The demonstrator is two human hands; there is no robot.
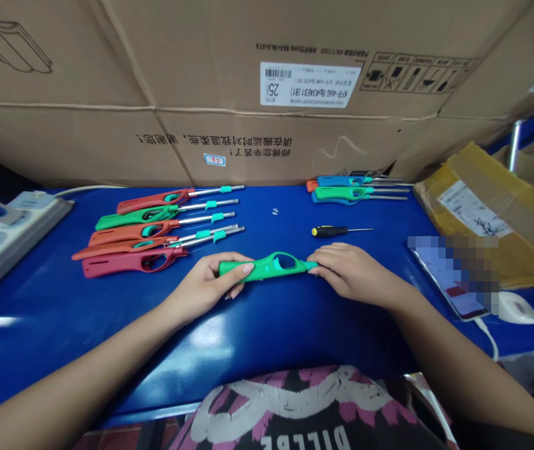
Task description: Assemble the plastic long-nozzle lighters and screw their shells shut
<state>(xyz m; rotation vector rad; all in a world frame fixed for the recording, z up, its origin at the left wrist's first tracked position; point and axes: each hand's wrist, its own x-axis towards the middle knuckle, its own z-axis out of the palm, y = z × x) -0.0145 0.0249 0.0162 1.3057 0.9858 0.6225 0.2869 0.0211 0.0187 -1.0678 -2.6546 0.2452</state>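
A black, pink-patched top point(304, 412) bears pale looping bands point(276, 407) and white lettering point(308, 439), its sleeves apparently short.

A small workshop corner, it seems: lighters point(126, 234) in a row at the left of a blue table point(290, 337), a pile of them point(332, 194) far right, a screwdriver point(335, 231) just nearer, a power strip point(18, 220) at the left edge, and printed cardboard point(201, 69) (the writing point(248, 140) upside down) walling the far side.
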